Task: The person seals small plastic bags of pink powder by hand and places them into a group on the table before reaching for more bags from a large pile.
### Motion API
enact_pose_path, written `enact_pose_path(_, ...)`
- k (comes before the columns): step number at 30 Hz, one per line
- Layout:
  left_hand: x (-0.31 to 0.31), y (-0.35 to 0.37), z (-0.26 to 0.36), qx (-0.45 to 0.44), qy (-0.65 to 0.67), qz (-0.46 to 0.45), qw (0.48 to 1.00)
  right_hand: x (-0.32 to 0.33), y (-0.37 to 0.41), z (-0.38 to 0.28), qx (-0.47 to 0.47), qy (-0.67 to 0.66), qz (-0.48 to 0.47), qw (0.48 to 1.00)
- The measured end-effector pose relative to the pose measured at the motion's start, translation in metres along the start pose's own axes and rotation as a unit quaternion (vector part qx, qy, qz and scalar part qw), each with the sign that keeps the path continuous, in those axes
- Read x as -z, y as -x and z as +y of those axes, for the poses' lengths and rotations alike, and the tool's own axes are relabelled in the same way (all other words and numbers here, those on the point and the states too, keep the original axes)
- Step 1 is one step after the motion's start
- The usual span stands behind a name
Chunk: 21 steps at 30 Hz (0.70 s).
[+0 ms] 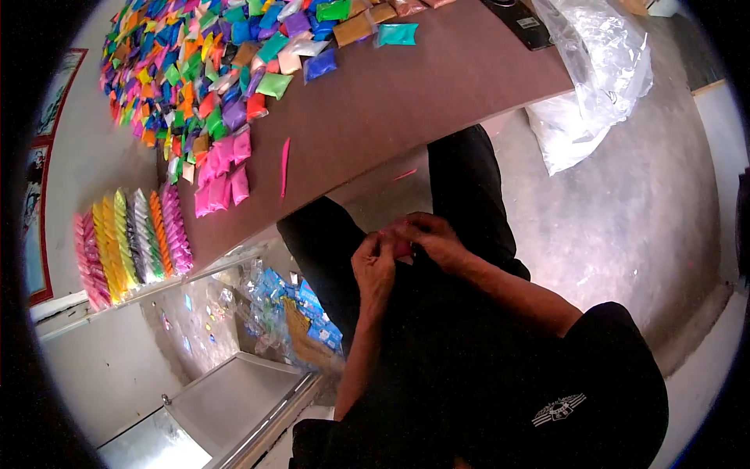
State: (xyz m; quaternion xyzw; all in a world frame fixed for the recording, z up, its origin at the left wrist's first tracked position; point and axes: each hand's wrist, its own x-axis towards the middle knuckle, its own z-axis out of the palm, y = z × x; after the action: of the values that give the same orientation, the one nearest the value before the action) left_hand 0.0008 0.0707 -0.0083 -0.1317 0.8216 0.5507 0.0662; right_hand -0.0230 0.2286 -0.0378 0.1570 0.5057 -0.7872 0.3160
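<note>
1. Head view, centre of the frame: a small pink plastic packet [401, 248] is held over the lap, between the two dark-trousered thighs. It is pinched from the left by the left hand [373, 270] and from the right by the right hand [433, 237]. The fingertips of both hands are closed on it, and most of it is hidden by them.
2. Risk, as judged: the packet is gripped only at its edges, so it could be lost to the grey concrete floor [625, 203] if one pinch slackens. If it is squeezed or pulled too hard, it could split and its contents could be spilled on the trousers.
3. Upper half: a brown flat tabletop [406, 102] is seen, with a heap of many-coloured small packets [180, 70] at upper left, a cluster of pink packets [223, 176] below it, and a thin pink strip [284, 166] lying apart.
4. Upper right: a crumpled clear plastic bag [601, 55] is hung over the table edge.
5. Left: rows of coloured packets [129, 242] are laid side by side. Nothing is placed between the hands and the table edge.
</note>
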Motion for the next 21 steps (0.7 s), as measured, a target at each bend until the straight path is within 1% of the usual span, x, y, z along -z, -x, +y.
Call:
enact_pose_path(3, 0.0, 0.002, 0.009, 0.021, -0.006, -0.003, 1.0, 0.007, -0.004, 0.004, 0.002, 0.004, -0.026, 1.0)
enact_pose_path(4, 0.0, 0.001, 0.01, 0.034, 0.002, -0.01, 0.999, 0.007, -0.005, 0.005, 0.016, 0.022, -0.015, 1.0)
enact_pose_path(6, -0.001, 0.005, 0.013, 0.031, 0.023, -0.004, 0.999, 0.006, -0.004, 0.004, 0.027, 0.039, -0.007, 0.999)
enact_pose_path(7, -0.002, 0.007, 0.013, 0.028, 0.047, -0.002, 0.999, 0.006, -0.001, 0.001, 0.022, 0.037, -0.015, 0.999)
enact_pose_path(9, -0.002, 0.01, 0.008, 0.032, 0.045, 0.015, 0.998, 0.006, 0.001, -0.002, 0.017, 0.034, -0.024, 0.999)
enact_pose_path(11, -0.001, 0.01, 0.004, 0.033, 0.044, 0.028, 0.998, 0.007, 0.001, -0.003, 0.015, 0.055, -0.058, 0.997)
enact_pose_path(13, 0.0, 0.011, 0.003, 0.082, 0.089, 0.032, 0.992, 0.01, -0.006, 0.006, 0.026, 0.07, -0.061, 0.995)
enact_pose_path(14, 0.001, 0.011, 0.0, 0.084, 0.092, 0.032, 0.992, 0.01, -0.008, 0.011, 0.037, 0.084, -0.066, 0.994)
enact_pose_path(16, 0.006, 0.01, -0.005, 0.064, 0.099, 0.039, 0.992, 0.003, -0.004, 0.007, 0.026, 0.092, -0.061, 0.994)
enact_pose_path(18, 0.009, 0.007, -0.007, 0.066, 0.089, 0.033, 0.993, -0.001, -0.002, 0.001, 0.019, 0.101, -0.053, 0.993)
enact_pose_path(20, 0.009, 0.003, -0.01, 0.068, 0.082, 0.023, 0.994, 0.001, -0.002, -0.004, -0.012, 0.097, -0.08, 0.992)
enact_pose_path(21, 0.007, 0.001, -0.011, 0.066, 0.085, 0.027, 0.994, 0.002, -0.004, 0.001, -0.011, 0.098, -0.075, 0.992)
